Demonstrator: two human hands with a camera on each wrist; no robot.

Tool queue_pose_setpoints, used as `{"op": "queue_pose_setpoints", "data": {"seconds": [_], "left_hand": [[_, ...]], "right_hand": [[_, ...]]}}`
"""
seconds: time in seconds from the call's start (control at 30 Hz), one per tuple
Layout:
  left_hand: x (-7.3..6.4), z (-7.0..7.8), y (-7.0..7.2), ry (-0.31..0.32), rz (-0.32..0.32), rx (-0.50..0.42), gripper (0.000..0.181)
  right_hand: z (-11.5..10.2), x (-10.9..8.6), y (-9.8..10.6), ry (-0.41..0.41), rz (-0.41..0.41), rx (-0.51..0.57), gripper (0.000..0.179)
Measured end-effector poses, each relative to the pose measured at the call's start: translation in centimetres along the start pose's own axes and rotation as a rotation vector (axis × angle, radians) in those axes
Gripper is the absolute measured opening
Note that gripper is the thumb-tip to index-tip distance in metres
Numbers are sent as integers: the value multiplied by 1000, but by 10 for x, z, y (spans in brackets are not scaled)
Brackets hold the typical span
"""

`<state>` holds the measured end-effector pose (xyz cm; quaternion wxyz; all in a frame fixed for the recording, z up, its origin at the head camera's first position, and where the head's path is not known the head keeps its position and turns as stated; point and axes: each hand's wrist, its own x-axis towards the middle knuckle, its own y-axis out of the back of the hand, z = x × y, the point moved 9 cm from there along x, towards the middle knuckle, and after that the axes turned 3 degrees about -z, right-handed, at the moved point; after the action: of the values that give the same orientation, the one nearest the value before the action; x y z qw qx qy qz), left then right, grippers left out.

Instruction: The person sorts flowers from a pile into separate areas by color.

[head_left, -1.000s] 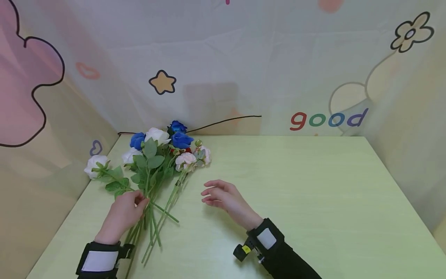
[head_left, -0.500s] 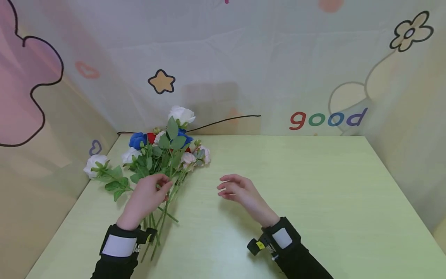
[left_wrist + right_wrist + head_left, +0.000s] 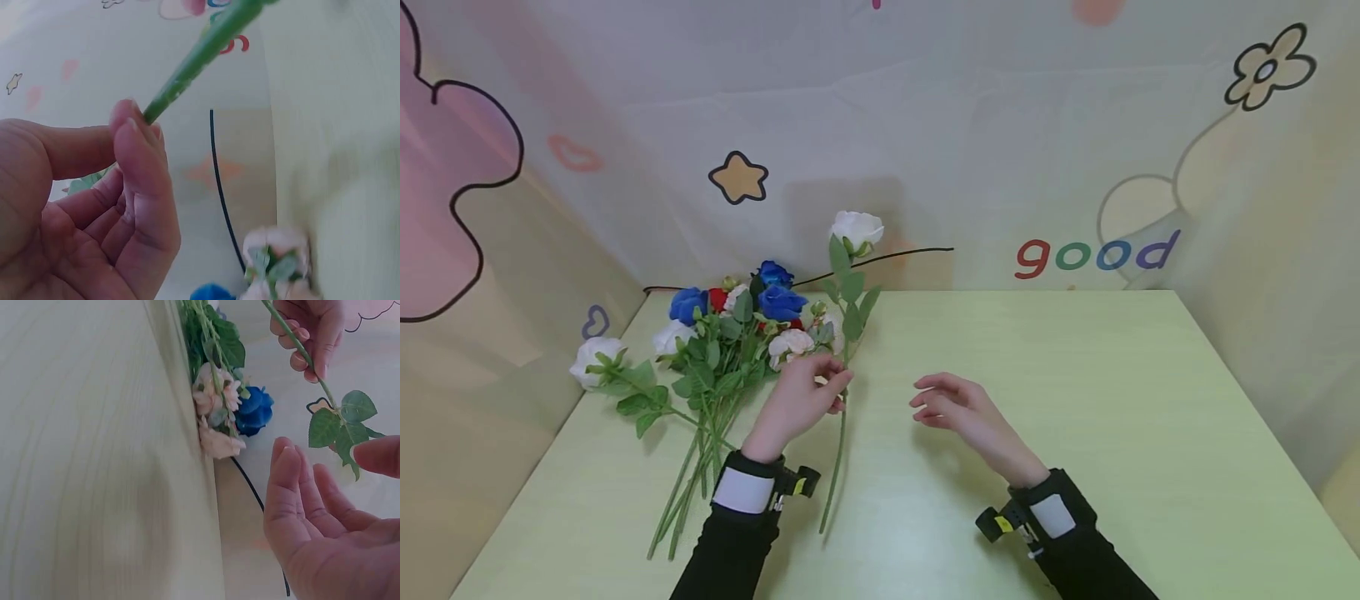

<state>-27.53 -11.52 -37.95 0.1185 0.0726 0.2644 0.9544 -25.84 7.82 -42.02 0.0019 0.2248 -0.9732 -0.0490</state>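
My left hand point(image 3: 797, 404) pinches the green stem of a white artificial rose point(image 3: 857, 229) between thumb and fingertips. The rose stands nearly upright, its bloom against the backdrop and its stem end reaching down toward me. In the left wrist view the stem point(image 3: 206, 56) runs up from the pinching fingertips. To the right, my right hand point(image 3: 966, 412) hovers over the table, fingers loosely bent, holding nothing. The right wrist view shows its thumb and fingers apart, near the leaves point(image 3: 340, 428) of the held rose.
A pile of artificial flowers lies at the table's left: blue roses point(image 3: 781, 302), white roses point(image 3: 597, 362), pink blooms point(image 3: 790, 343) and some red ones, stems crossing toward me. The pale table point(image 3: 1037, 375) meets a printed cloth backdrop point(image 3: 1000, 150) at the back.
My left hand has lifted one white rose out of the pile and carried it to the right, raising it toward upright. My right hand has shifted right, still holding nothing.
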Motion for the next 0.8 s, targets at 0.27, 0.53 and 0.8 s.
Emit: {"op": "queue_pose_setpoints", "data": {"seconds": [0.27,0.53,0.8], "left_hand": [[20,11,-32,-21,-15,-162,18],[17,34,-40,-29,-19,-195,19],[31,4,-57,-40,-24,-165,24]], "right_hand": [[6,-11,17,-26,-39,-44,33],[5,-12,6,-51,-120,34,36],[5,-13,-12,-71,-191,88,40]]}}
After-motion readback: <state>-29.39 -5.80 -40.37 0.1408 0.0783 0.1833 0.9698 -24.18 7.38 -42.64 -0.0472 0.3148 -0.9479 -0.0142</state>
